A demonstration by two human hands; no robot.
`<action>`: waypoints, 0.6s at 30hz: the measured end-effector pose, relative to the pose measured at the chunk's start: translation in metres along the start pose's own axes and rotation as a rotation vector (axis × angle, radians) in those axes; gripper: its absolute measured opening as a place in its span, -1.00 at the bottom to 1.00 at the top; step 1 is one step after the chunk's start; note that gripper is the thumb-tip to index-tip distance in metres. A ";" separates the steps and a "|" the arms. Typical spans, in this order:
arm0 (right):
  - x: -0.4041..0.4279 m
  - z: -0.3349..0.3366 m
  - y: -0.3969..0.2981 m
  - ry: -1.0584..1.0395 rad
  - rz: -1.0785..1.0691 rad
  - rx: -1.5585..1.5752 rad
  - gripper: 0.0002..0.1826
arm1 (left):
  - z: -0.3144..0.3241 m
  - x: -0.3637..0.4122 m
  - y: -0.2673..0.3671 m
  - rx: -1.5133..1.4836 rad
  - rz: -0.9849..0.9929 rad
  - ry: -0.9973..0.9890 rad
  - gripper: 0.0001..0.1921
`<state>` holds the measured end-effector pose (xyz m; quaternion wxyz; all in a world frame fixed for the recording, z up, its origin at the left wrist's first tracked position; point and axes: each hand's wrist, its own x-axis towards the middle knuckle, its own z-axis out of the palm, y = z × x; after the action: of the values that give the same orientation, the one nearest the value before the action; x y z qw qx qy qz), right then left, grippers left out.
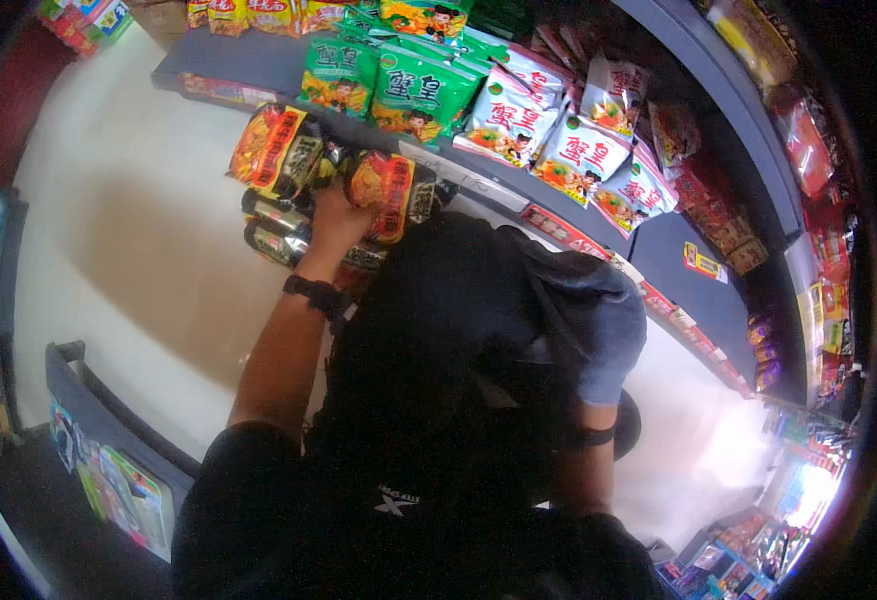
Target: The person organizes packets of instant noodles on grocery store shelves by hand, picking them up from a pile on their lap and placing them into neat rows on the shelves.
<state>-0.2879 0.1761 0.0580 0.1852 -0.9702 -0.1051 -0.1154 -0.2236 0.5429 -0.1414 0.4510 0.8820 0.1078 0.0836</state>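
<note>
My left hand is among black-and-red noodle packs in shiny wrapping, its fingers at the left edge of the right-hand noodle pack. Its fingertips are partly hidden between the packs. Another noodle pack lies just left of the hand, and darker packs are stacked below. My right forearm with a black band reaches up to a bunched grey cloth or covering beside my dark-clothed knee. That grey material covers my right hand, so its fingers cannot be made out.
A grey shelf with a red label strip runs diagonally ahead. Green packets and white packets stand on it. Pale floor spreads to the left. A low grey rack stands at lower left.
</note>
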 end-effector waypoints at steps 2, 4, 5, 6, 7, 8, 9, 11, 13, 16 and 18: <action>0.001 0.001 -0.001 -0.006 -0.005 -0.020 -0.67 | -0.002 0.002 0.004 0.054 -0.055 -0.057 -0.39; 0.004 0.003 -0.001 -0.021 0.064 0.013 -0.81 | -0.002 0.004 0.013 0.111 -0.100 -0.124 -0.38; 0.006 0.004 -0.001 -0.019 0.071 0.015 -0.81 | -0.001 0.004 0.018 0.015 -0.213 -0.078 -0.35; 0.007 0.006 -0.003 0.007 0.106 0.115 -0.78 | -0.001 0.004 0.020 -0.082 -0.324 -0.030 -0.33; 0.007 0.007 -0.006 0.034 0.140 0.214 -0.75 | -0.002 0.005 0.014 -0.078 -0.319 -0.034 -0.33; 0.008 0.009 -0.010 0.038 0.146 0.215 -0.75 | -0.005 0.007 0.006 -0.121 -0.285 -0.039 -0.31; 0.008 0.010 -0.012 0.052 0.173 0.306 -0.75 | -0.004 0.008 0.012 -0.169 -0.252 -0.049 -0.29; 0.006 0.012 -0.009 0.070 0.206 0.391 -0.75 | -0.003 -0.002 0.021 -0.291 -0.207 0.006 -0.34; 0.002 0.014 -0.005 0.061 0.247 0.434 -0.73 | -0.009 -0.003 0.033 -0.413 -0.163 0.061 -0.38; 0.004 0.009 -0.011 0.078 0.214 0.472 -0.70 | -0.032 0.000 0.045 -0.579 -0.263 -0.227 -0.60; 0.008 0.004 -0.017 0.094 0.181 0.516 -0.65 | -0.039 -0.007 0.075 -0.670 -0.137 -0.112 -0.59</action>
<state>-0.2841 0.1944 0.0622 0.4403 -0.8900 -0.0352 -0.1128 -0.2309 0.5292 -0.0581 0.7253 0.6789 0.1084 0.0356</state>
